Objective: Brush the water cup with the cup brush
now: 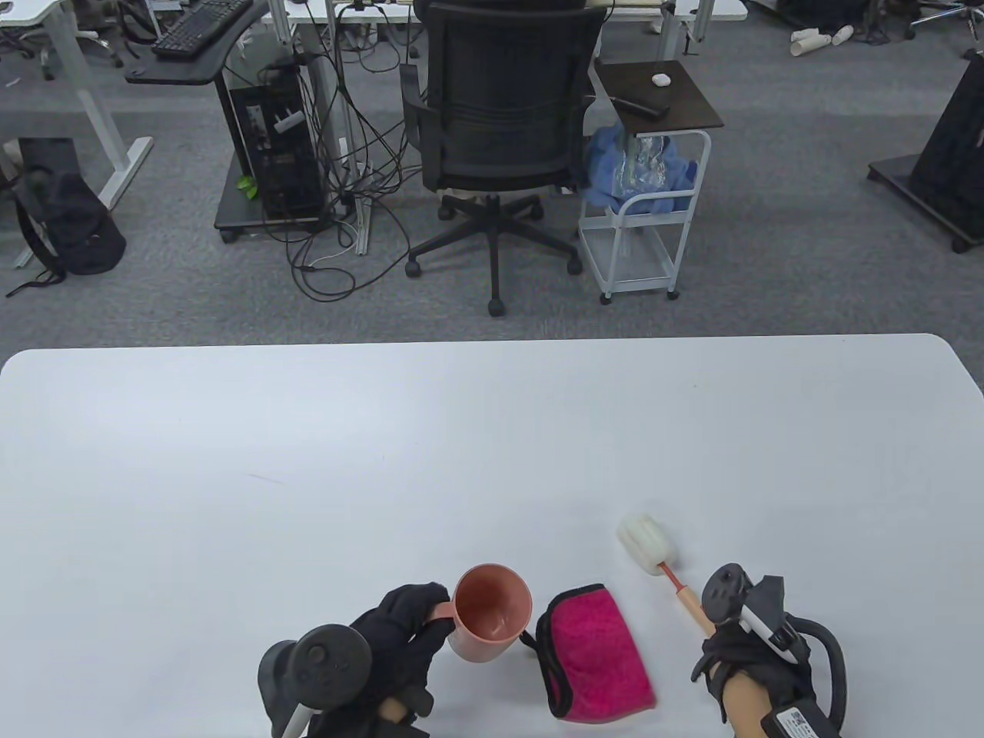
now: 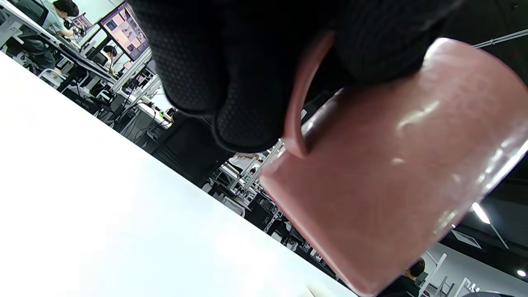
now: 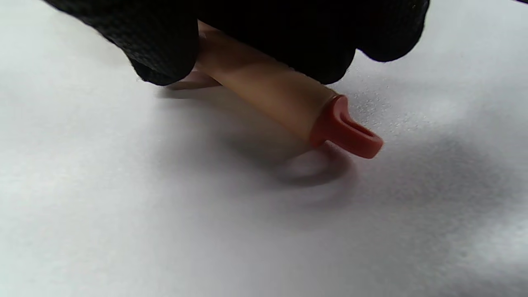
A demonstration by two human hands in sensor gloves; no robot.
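A pink water cup (image 1: 490,613) is near the table's front edge. My left hand (image 1: 403,626) grips its handle; the left wrist view shows the fingers (image 2: 247,103) wrapped through the handle (image 2: 299,95) and the cup (image 2: 396,173) tilted, its base clear of the table. The cup brush (image 1: 661,557) has a white sponge head and a tan handle with a red end loop. My right hand (image 1: 749,653) grips the handle; the right wrist view shows the fingers (image 3: 165,41) around the brush handle (image 3: 272,93), its red tip (image 3: 346,132) just above the table.
A magenta cloth with black trim (image 1: 596,653) lies between the cup and the brush. The white table (image 1: 461,446) extends far back. Beyond its far edge stand an office chair (image 1: 500,138) and a small cart (image 1: 653,177).
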